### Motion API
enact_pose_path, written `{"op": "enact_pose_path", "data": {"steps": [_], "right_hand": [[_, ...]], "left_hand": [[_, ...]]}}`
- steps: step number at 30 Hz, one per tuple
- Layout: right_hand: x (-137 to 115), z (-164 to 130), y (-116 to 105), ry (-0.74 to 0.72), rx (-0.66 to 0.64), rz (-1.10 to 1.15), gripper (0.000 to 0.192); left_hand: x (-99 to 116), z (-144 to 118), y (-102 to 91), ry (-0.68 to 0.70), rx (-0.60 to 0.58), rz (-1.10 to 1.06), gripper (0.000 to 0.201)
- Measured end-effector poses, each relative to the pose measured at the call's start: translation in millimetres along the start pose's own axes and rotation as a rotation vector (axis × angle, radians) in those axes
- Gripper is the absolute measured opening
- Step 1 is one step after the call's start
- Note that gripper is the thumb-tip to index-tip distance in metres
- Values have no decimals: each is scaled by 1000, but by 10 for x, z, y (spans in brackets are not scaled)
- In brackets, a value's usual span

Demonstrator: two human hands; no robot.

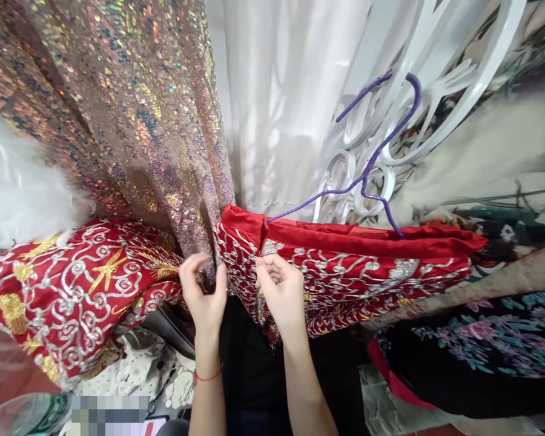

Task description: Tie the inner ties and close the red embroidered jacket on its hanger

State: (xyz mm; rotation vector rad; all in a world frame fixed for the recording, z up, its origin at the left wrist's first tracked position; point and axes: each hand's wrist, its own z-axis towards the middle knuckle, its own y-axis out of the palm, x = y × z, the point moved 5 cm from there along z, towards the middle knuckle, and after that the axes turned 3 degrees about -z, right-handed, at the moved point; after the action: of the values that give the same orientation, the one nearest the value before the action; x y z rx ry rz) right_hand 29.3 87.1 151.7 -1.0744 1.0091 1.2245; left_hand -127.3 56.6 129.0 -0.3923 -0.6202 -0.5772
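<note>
A red satin skirt-like garment (345, 266) with silver and gold embroidery hangs from a purple wire hanger (340, 191). Its plain red waistband runs along the top, with a slit at the left part. My right hand (282, 290) is closed in a pinch at the garment's edge just below that slit. To its left, my left hand (204, 293) has thumb and fingers apart, with nothing visible between them. A red string circles the left wrist. Beside that hand lies another red embroidered piece (95, 278) with gold motifs.
A sequined curtain-like cloth (131, 121) hangs at the left, near white fluff (22, 175). White ornate metalwork (390, 139) stands behind the hanger. Black floral fabric (490, 345) lies at the right; a clear plastic bottle (27, 415) is at the lower left.
</note>
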Motion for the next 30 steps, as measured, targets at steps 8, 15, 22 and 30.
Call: {"op": "enact_pose_path", "data": {"steps": [8, 15, 22, 30], "right_hand": [[34, -138, 37, 21, -75, 117, 29], [22, -135, 95, 38, -129, 332, 29], [-162, -3, 83, -80, 79, 288, 27], [-1014, 113, -35, -768, 439, -658, 28]], "left_hand": [[162, -127, 349, 140, -292, -28, 15], [220, -35, 484, 125, -380, -7, 21], [288, -121, 514, 75, -410, -77, 20], [246, -143, 533, 110, -397, 111, 21]]}}
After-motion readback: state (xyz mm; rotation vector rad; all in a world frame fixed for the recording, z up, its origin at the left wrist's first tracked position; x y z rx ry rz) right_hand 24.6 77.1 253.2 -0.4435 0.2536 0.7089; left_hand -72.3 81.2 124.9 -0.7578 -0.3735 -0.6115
